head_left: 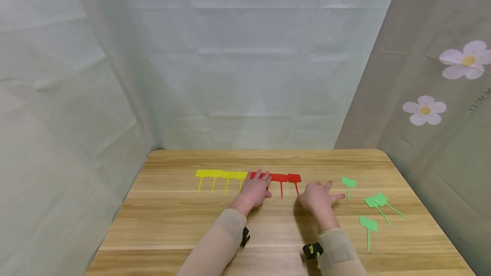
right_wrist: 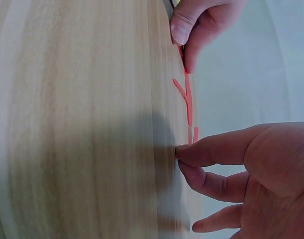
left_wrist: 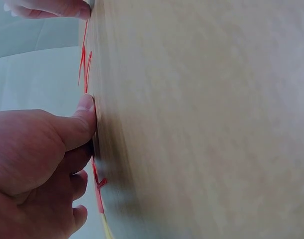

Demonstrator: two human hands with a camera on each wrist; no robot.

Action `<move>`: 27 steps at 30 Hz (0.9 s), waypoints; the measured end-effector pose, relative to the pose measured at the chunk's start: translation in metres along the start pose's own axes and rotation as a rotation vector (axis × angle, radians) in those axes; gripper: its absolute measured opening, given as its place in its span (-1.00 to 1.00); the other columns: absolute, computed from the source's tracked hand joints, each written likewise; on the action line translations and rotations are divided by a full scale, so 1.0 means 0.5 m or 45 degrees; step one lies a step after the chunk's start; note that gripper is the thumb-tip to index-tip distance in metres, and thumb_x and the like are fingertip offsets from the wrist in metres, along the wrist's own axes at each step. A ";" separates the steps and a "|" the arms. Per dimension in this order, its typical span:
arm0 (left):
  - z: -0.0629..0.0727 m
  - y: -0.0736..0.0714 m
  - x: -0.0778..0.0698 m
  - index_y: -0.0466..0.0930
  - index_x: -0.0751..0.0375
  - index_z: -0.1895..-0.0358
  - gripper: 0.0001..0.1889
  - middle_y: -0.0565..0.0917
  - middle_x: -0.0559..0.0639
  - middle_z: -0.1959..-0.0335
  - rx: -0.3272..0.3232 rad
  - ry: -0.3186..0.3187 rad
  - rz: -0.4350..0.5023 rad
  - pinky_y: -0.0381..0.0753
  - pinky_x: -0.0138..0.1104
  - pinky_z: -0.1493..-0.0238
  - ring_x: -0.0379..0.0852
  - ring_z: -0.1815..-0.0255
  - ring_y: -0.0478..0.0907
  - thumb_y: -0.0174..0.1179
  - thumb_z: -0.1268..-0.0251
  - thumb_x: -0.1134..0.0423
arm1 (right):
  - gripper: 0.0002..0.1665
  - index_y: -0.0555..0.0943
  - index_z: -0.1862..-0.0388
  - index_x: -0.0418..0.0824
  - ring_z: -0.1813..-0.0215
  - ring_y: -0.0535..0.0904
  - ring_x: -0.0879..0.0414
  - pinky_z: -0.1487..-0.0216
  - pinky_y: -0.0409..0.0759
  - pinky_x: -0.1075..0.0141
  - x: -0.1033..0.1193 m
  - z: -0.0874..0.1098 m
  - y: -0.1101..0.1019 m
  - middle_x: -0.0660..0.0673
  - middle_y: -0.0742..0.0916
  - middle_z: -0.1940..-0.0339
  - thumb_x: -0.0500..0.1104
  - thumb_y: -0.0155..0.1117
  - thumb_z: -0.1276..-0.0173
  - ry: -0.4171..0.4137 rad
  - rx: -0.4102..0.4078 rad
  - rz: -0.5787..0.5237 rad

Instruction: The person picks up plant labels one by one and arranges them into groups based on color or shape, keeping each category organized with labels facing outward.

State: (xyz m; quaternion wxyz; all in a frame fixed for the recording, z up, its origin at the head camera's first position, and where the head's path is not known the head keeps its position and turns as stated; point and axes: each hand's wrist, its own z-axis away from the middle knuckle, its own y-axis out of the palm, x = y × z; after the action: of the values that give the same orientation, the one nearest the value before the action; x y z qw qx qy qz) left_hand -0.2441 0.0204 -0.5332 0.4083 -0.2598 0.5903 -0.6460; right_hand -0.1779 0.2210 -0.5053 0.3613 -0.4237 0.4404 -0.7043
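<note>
Yellow plastic plant labels (head_left: 203, 173), each a flat plate on a thin stem, lie in a row. Red plant labels (head_left: 281, 177) continue that row to the right. My left hand (head_left: 255, 188) rests across the red labels beside the yellow ones, fingers spread and partly covering them. At the right end, my right hand (head_left: 317, 199) pinches the stem tip of the last red plant label (head_left: 294, 178) between thumb and index finger, its other fingers spread. That label lies beside its red neighbour. In the right wrist view, the pinching fingertips (right_wrist: 182, 152) are close to the tabletop.
Several green plant labels lie loose at the right: a single one (head_left: 348, 182), a crossed pair (head_left: 381, 199) and one nearer the front (head_left: 368, 223). The wooden table (head_left: 165, 225) meets pale cloth walls (head_left: 238, 76) at its back and sides.
</note>
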 end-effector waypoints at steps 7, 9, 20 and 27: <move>0.002 -0.002 -0.001 0.34 0.06 -0.67 -0.28 0.29 -0.07 -0.70 0.003 -0.005 -0.002 -0.01 0.12 -0.69 0.08 -0.76 0.03 0.26 -0.56 -0.06 | -0.75 0.77 0.24 -0.27 -0.66 -0.26 -0.65 -0.27 -0.44 -0.79 -0.002 0.003 0.000 -0.58 0.38 -0.57 -0.22 0.20 -0.24 -0.002 -0.005 -0.026; 0.001 -0.002 -0.001 0.33 0.07 -0.67 -0.28 0.28 -0.07 -0.70 0.008 -0.007 0.008 -0.03 0.12 -0.70 0.08 -0.76 0.01 0.26 -0.56 -0.05 | -0.78 0.76 0.28 -0.25 -0.66 -0.26 -0.65 -0.27 -0.45 -0.78 -0.003 0.004 0.000 -0.57 0.39 -0.55 -0.21 0.22 -0.24 -0.003 -0.007 -0.033; 0.000 0.005 -0.003 0.33 0.05 -0.67 -0.28 0.28 -0.08 -0.70 -0.004 -0.012 -0.019 -0.01 0.12 -0.69 0.07 -0.76 0.03 0.26 -0.56 -0.06 | -0.81 0.77 0.32 -0.24 -0.66 -0.22 -0.66 -0.27 -0.41 -0.79 -0.004 0.006 0.003 -0.56 0.42 -0.55 -0.17 0.29 -0.27 -0.018 -0.028 -0.035; 0.002 0.003 -0.007 0.34 0.05 -0.67 -0.29 0.29 -0.08 -0.70 -0.016 -0.023 -0.039 0.01 0.14 -0.69 0.07 -0.75 0.04 0.26 -0.57 -0.04 | -0.81 0.77 0.36 -0.22 -0.65 -0.19 -0.68 -0.28 -0.38 -0.79 0.000 0.006 0.003 -0.55 0.45 -0.52 -0.11 0.39 -0.32 -0.029 -0.032 -0.024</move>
State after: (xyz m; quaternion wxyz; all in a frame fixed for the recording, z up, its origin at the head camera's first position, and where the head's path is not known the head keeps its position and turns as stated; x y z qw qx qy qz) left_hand -0.2413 0.0228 -0.5339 0.4020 -0.2773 0.5866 -0.6461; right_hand -0.1752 0.2195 -0.5059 0.3542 -0.4404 0.4412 -0.6971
